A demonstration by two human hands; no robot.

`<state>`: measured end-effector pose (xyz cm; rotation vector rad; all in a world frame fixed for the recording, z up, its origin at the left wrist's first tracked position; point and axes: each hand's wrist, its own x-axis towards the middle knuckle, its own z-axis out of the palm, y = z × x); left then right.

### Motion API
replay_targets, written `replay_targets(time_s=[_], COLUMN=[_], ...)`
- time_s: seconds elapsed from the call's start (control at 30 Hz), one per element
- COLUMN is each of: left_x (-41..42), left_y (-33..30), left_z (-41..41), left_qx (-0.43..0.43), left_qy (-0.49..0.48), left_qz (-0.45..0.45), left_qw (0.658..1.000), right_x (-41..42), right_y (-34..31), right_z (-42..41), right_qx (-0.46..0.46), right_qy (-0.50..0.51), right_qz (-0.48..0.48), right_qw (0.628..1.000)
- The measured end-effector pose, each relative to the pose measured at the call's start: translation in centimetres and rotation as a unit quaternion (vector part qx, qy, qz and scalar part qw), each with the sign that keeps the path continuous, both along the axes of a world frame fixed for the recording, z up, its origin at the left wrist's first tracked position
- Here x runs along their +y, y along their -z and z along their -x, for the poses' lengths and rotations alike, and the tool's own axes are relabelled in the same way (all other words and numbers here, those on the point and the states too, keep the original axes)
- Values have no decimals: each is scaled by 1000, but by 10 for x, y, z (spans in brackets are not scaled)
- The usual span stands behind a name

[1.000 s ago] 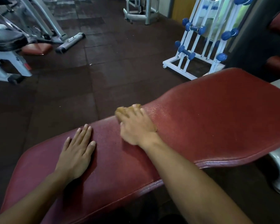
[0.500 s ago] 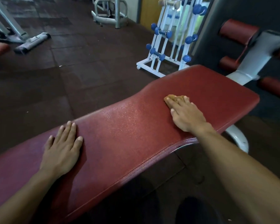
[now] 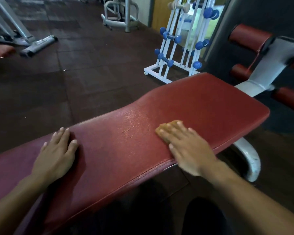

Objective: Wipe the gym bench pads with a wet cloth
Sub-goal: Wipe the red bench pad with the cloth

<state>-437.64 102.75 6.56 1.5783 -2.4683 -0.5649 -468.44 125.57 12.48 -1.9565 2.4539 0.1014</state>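
A long red bench pad [image 3: 202,102] runs from lower left to upper right, with a wet sheen on its middle. My right hand [image 3: 188,148] lies flat on the pad near its front edge, pressing a small tan cloth [image 3: 166,128] under the fingers; only the cloth's far edge shows. My left hand [image 3: 56,155] rests flat on the pad's left part, fingers apart, holding nothing.
A white rack of blue dumbbells [image 3: 178,46] stands behind the bench. Red roller pads [image 3: 249,36] on a grey frame sit at the right. Grey machine frames [image 3: 36,44] stand at the far left on the dark rubber floor. The bench's curved white leg [image 3: 251,160] is below the pad.
My right hand has slid the cloth along the pad: first toward the far right end, then back toward the near edge. My left hand has stayed planted. The view has swung right.
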Motion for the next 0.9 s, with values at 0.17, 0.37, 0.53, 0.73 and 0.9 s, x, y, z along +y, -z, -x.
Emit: replay_targets(time_s=[0.17,0.37,0.53,0.73,0.9], left_x=[23,38,31,33,33], left_y=[-11,-20,-22,-17,-15], left_z=[85,172,186,186,187], left_qx=[4,-13,-21,-29,-38], left_qy=[55,90,92,92,90], left_qz=[35,47,48,54,53], left_qw=[998,995,994,994,994], right_x=[-38,-59,0,-30,-124], right_y=[0,9,-5,-16,-3], right_z=[60,0,30,148,151], right_qx=[-19,-20,-9,-39,-68], right_qy=[115,-23,-75,92,119], right_qz=[17,38,10,-6,63], right_qw=[993,999,997,995,989])
